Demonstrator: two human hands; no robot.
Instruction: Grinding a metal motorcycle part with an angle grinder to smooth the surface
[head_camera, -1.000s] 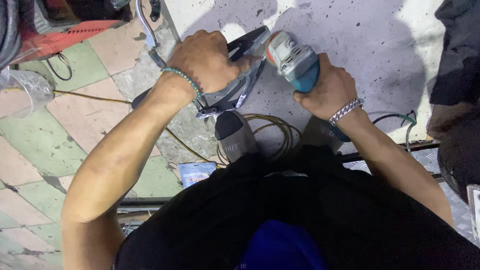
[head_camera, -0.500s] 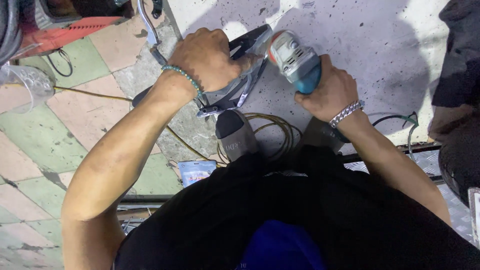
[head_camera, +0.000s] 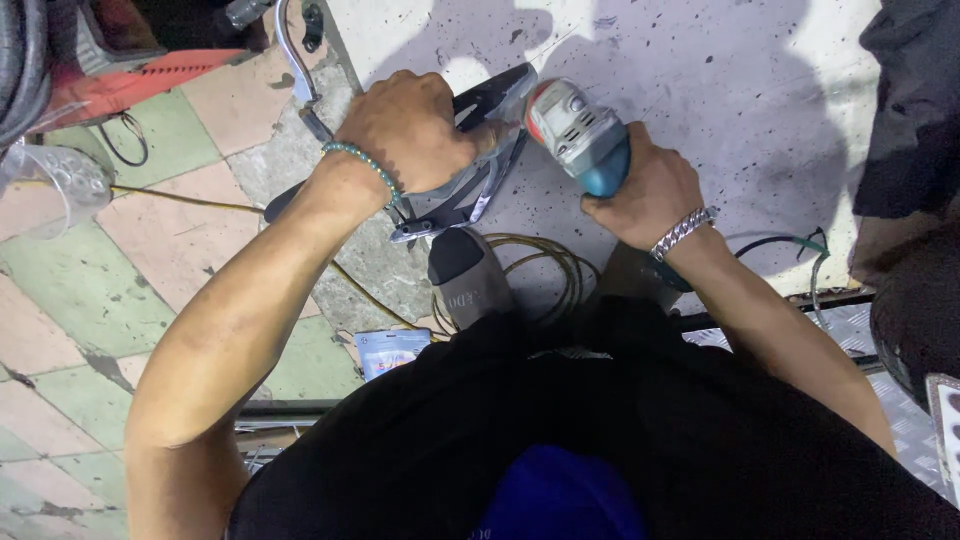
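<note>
Over a grey, speckled slab (head_camera: 700, 60) that is lying beside a floor of green and pink tiles (head_camera: 90, 290), the person is working with both hands close together. The left hand (head_camera: 415, 130) is closing around a dark metal part (head_camera: 480, 150) with silvery, curved edges, pressing it down from above; the fingers are wrapping over its top so that most of the piece is hidden beneath them. A beaded turquoise bracelet (head_camera: 362, 163) is sitting on that wrist. The right hand (head_camera: 645, 190) is gripping the teal body of an angle grinder (head_camera: 580, 135), whose grey head is pointing toward the metal part and is sitting just beside it; whether the disc is touching the metal cannot be told. A silver chain bracelet (head_camera: 682, 232) is circling the right wrist. Below the hands, a coil of yellowish cable (head_camera: 545, 265) is lying on the floor, near a dark grey shoe (head_camera: 465, 280). A chrome lever (head_camera: 292, 55) is sticking up at the top, left of the slab, and a crumpled clear plastic cup (head_camera: 55, 180) is lying at the far left on the tiles.
</note>
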